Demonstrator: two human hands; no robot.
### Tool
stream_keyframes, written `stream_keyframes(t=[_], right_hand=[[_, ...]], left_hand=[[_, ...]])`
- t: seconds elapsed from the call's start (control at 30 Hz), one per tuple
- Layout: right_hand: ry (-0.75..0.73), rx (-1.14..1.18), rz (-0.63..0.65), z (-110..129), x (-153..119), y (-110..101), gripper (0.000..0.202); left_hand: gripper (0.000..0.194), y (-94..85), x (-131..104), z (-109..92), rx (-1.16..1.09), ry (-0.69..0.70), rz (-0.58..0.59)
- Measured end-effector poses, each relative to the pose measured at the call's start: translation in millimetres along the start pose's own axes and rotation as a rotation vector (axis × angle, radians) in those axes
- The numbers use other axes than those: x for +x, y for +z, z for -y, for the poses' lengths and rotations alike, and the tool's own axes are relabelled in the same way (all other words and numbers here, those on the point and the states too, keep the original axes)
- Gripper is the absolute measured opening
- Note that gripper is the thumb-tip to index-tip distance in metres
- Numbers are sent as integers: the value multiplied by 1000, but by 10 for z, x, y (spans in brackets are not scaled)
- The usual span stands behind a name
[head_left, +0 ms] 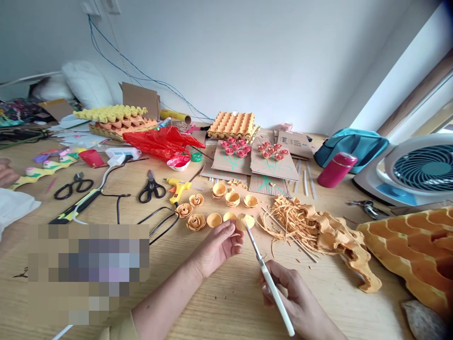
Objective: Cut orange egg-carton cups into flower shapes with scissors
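Observation:
My left hand (221, 245) pinches a small orange egg-carton cup (242, 224) between thumb and fingers. In my right hand (292, 290) are scissors with white handles (278, 300); their blades point away from me and meet the cup's edge. Just beyond my left hand stand several plain cups, one of them a round cup (214, 220). Left of these lie several carton roses, such as a layered rose (196, 222). A farther row holds cups with scalloped rims, among them a petal-edged cup (232, 198). My fingers partly hide the held piece.
Carton shreds (288, 217) lie to the right beside a large orange egg tray (414, 250). On the left are a yellow glue gun (177, 190), black scissors (151, 188) and cables. Behind stand cardboard sheets with pink flowers (272, 163), a pink bottle (337, 170) and a fan (417, 167). Another person's hand (6, 174) shows far left.

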State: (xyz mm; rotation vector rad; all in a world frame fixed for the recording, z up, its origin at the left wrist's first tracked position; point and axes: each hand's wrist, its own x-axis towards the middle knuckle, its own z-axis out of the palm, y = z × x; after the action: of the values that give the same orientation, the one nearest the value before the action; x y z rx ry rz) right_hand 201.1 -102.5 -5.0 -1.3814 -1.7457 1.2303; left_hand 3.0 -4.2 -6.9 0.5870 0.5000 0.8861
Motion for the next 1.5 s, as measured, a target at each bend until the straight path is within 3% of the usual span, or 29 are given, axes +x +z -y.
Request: stream_keyframes(t=[0.13,0.4,0.63,1.5], right_hand=[[3,-59,8,-7,9,58,42],[-60,-183,-32,-63,22,93,38],[-86,-136,-14,-90,20,73,33],[-61,-90,-35,-62,5,153,39]], left_hand=[[26,38,-23,72,-87,-34,11],[22,133,-58,58,-100,38,-18],[24,172,-81,35,26,88,-5],[29,217,-96,91,31,78,-76]])
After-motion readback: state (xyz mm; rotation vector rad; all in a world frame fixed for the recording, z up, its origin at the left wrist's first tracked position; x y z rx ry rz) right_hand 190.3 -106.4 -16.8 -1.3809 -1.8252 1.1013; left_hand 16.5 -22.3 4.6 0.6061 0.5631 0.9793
